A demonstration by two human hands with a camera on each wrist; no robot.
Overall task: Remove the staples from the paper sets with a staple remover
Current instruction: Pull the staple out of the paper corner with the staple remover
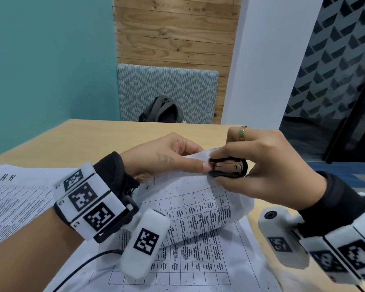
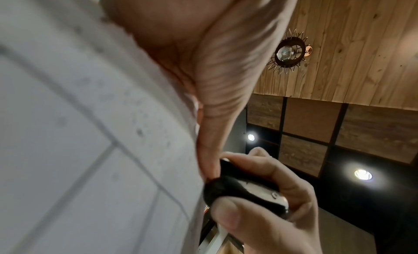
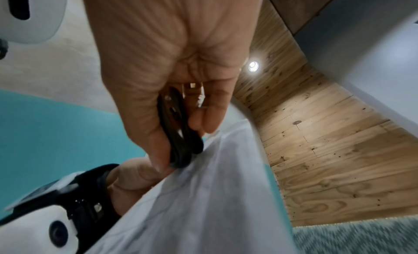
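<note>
Left hand (image 1: 162, 157) pinches a lifted paper set (image 1: 198, 207) above the bench (image 1: 97, 135); right hand (image 1: 268, 165) squeezes a black staple remover (image 1: 228, 167) onto its corner.

staple remover (image 1: 227, 167): matt black plastic grips around a smooth metal core that catches the light (seen brightest from the left wrist)
paper set (image 1: 200, 209): thin white matt paper, creased and curling, printed with a black grid
flat sheet (image 1: 198, 268): the same matt printed paper, at 6 o'clock of the curled set
table (image 1: 89, 140): pale wood-look top, smooth, low sheen
wrist bands (image 1: 89, 205): white matt plastic blocks with black printed squares, on black cloth cuffs
ring (image 1: 243, 133): polished gold-coloured metal with a green band
wall panelling (image 1: 177, 28): knotty bare wooden planks, matt, at 12 o'clock
seat back (image 1: 167, 91): woven cloth, rough zigzag weave
bag (image 1: 161, 110): dull grey cloth
</note>
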